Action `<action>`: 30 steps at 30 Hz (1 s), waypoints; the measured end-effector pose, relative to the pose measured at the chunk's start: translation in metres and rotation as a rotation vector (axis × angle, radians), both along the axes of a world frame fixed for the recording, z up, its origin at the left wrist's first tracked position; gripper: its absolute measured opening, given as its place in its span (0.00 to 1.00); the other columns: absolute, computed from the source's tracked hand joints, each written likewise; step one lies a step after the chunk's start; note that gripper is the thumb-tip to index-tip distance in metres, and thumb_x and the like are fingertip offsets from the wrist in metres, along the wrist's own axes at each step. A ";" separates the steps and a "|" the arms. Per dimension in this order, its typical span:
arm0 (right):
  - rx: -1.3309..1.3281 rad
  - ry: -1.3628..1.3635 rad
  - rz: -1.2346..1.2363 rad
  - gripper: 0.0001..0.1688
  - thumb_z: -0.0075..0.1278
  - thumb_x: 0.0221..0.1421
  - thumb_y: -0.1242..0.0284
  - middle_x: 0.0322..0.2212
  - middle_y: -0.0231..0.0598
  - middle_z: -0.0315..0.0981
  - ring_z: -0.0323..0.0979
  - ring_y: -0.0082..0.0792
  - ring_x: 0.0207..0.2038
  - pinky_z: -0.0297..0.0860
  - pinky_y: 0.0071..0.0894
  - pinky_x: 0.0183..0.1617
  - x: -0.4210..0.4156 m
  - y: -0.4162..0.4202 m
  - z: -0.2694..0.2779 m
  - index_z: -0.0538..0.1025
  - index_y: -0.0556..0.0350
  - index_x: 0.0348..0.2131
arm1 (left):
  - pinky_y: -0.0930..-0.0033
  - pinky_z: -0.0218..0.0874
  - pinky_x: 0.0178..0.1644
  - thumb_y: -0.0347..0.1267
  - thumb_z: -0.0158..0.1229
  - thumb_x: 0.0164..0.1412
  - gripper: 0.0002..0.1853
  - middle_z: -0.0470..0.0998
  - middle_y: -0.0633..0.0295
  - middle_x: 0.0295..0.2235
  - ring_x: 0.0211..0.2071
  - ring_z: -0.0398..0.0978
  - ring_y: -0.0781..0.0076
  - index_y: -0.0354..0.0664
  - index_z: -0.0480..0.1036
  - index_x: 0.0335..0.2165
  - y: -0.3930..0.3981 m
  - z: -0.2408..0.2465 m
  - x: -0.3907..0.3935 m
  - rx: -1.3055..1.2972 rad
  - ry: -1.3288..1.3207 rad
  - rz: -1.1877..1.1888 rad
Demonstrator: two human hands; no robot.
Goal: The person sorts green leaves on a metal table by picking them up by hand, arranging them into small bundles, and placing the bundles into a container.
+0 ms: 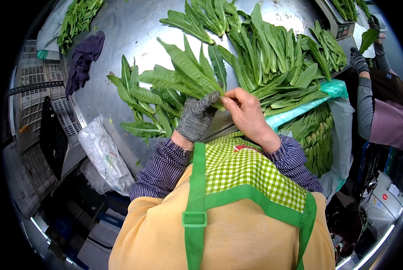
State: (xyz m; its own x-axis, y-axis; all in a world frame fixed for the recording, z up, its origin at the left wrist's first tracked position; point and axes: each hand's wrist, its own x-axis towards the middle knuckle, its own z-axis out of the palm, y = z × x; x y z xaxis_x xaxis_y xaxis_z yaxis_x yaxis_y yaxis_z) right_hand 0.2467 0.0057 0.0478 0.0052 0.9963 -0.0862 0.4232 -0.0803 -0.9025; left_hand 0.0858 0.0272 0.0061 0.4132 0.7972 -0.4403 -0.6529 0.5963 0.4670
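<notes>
In a grey knit glove, my left hand (198, 116) grips the base of a bunch of long green leafy vegetables (191, 72), its leaves fanned up and left. My bare right hand (247, 113) meets it at the stem end, thumb and forefinger pinched against the base; whether a stem lies between them is hard to tell. Loose leafy stalks (147, 98) lie to the left of the held bunch on the metal table (120, 37). A larger pile of the greens (269, 50) spreads to the right, with a few bunches (208, 17) at the back.
A bag packed with greens (314, 145) stands at my right, below the table edge. A purple cloth (85, 60) and a white plastic roll or bag (105, 152) lie along the left edge, beside plastic crates (36, 101). At far right, a co-worker's gloved hand (359, 60) is near a leaf.
</notes>
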 end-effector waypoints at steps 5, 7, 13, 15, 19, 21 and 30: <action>0.026 -0.092 -0.050 0.08 0.51 0.55 0.74 0.24 0.52 0.72 0.73 0.48 0.27 0.67 0.39 0.31 -0.007 -0.001 -0.005 0.71 0.62 0.30 | 0.72 0.66 0.50 0.22 0.59 0.54 0.16 0.75 0.59 0.41 0.44 0.73 0.69 0.38 0.73 0.43 -0.005 -0.013 -0.004 -0.012 -0.001 -0.009; 0.024 -0.125 -0.078 0.09 0.50 0.56 0.73 0.24 0.51 0.72 0.73 0.47 0.28 0.67 0.39 0.31 -0.008 0.000 -0.010 0.70 0.63 0.30 | 0.72 0.65 0.51 0.20 0.58 0.54 0.18 0.72 0.58 0.46 0.47 0.71 0.68 0.42 0.72 0.45 -0.011 -0.016 -0.002 0.308 0.298 -0.095; -0.184 0.339 -0.347 0.12 0.45 0.61 0.69 0.23 0.40 0.73 0.71 0.29 0.26 0.67 0.31 0.30 -0.009 0.009 -0.026 0.69 0.63 0.32 | 0.70 0.64 0.47 0.19 0.59 0.51 0.21 0.68 0.60 0.48 0.45 0.69 0.68 0.42 0.69 0.46 -0.016 0.022 0.003 1.024 1.112 -0.009; -0.231 0.604 -0.521 0.13 0.43 0.63 0.69 0.24 0.37 0.73 0.70 0.23 0.27 0.67 0.27 0.30 -0.007 0.016 -0.027 0.69 0.63 0.32 | 0.70 0.65 0.44 0.22 0.59 0.53 0.18 0.71 0.61 0.39 0.38 0.70 0.71 0.38 0.67 0.44 -0.016 0.034 0.012 0.627 0.751 0.223; -0.546 0.457 0.082 0.15 0.41 0.64 0.67 0.26 0.40 0.74 0.74 0.26 0.28 0.71 0.25 0.33 -0.004 0.011 0.007 0.69 0.65 0.35 | 0.73 0.64 0.42 0.23 0.60 0.52 0.17 0.70 0.63 0.37 0.36 0.69 0.74 0.37 0.67 0.42 0.003 0.050 0.006 0.562 0.484 0.234; -0.644 0.395 0.393 0.19 0.44 0.62 0.67 0.26 0.41 0.74 0.76 0.28 0.27 0.72 0.28 0.33 -0.006 -0.004 0.007 0.70 0.69 0.41 | 0.74 0.66 0.42 0.24 0.60 0.55 0.17 0.73 0.61 0.40 0.39 0.72 0.75 0.35 0.69 0.44 0.009 0.034 0.002 0.529 0.610 0.095; -0.696 1.284 -0.552 0.14 0.49 0.60 0.67 0.31 0.38 0.71 0.72 0.31 0.31 0.72 0.31 0.36 0.034 -0.040 -0.047 0.69 0.62 0.37 | 0.73 0.67 0.36 0.30 0.65 0.51 0.19 0.78 0.62 0.34 0.33 0.74 0.76 0.37 0.72 0.42 0.032 0.000 0.054 0.521 0.703 -0.195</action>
